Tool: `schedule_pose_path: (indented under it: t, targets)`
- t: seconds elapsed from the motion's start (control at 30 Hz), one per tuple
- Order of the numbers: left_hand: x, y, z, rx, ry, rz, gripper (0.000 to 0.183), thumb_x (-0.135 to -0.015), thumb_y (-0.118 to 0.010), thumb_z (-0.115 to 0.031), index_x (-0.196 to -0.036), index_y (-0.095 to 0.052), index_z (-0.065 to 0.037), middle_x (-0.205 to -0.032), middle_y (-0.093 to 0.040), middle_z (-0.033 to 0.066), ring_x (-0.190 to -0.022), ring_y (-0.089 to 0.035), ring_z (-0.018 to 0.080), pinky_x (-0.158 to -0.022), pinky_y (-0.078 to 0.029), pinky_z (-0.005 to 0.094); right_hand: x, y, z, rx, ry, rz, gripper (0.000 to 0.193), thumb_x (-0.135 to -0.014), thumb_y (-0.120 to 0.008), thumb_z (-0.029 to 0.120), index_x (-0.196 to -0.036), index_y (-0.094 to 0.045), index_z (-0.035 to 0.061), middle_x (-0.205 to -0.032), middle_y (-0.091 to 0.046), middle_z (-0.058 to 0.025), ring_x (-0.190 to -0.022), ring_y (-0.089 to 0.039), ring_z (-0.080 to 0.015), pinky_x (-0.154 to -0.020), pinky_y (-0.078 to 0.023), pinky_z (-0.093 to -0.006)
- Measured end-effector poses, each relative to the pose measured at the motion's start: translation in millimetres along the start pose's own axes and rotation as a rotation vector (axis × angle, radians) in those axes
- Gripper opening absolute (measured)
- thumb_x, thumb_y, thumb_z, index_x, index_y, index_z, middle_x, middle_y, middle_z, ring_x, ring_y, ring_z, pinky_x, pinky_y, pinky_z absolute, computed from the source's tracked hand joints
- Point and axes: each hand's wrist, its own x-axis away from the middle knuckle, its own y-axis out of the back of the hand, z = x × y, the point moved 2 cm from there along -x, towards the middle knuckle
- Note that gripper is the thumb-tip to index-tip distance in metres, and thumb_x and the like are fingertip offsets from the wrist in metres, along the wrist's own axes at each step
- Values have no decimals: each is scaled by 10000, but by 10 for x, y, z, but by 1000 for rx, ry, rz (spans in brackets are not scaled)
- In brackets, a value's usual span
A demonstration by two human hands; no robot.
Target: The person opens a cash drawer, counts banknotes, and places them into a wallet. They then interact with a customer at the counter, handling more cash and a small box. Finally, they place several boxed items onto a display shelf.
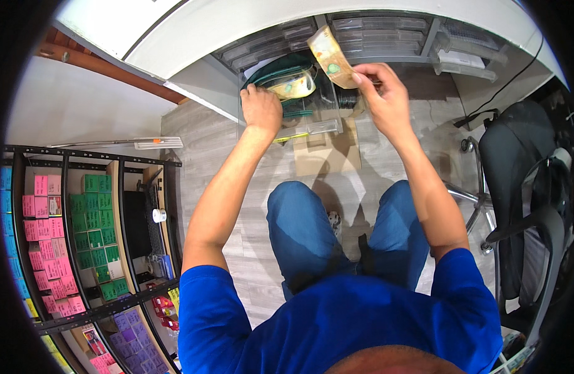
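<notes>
My right hand (383,93) pinches a yellow-brown banknote (330,57) by its lower corner, holding it up and tilted. To the left, a clear plastic drawer (327,126) is pulled out from under the desk, with a dark green pouch (271,68) inside it. Another yellowish banknote (293,87) lies at the pouch, beside my left hand. My left hand (260,109) has its fingers curled over the pouch's left edge, gripping it; its fingertips are partly hidden.
Rows of clear drawers (377,37) line the underside of the white desk (249,28). Cardboard (327,156) lies on the floor below the open drawer. A black office chair (520,199) stands at right. At left, a black rack (66,218) holds pink, green and blue boxes.
</notes>
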Motion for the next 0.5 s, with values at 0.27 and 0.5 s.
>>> schedule_pose_path:
  t: [0.27, 0.5]
  targets:
    - [-258, -153, -6, 295, -153, -334, 255, -900, -594, -118, -1118, -682, -20, -971, -728, 89, -924, -728, 248, -757, -578, 391, -304, 463, 1240, -351, 365, -25, 169, -990, -696, 45, -1138, -638, -10, -1053, -708, -62, -973, -654, -99, -890, -510, -243]
    - [-278, -240, 10, 103, 1, 66, 214, -938, -623, -212, -929, -788, -75, -892, -783, 38, -823, -763, 242, -700, -558, 448, -358, 586, 1316, -316, 301, -6, 232, -1016, -669, 96, -1209, -616, -21, -1021, -734, -93, -928, -683, -152, -888, -509, -284]
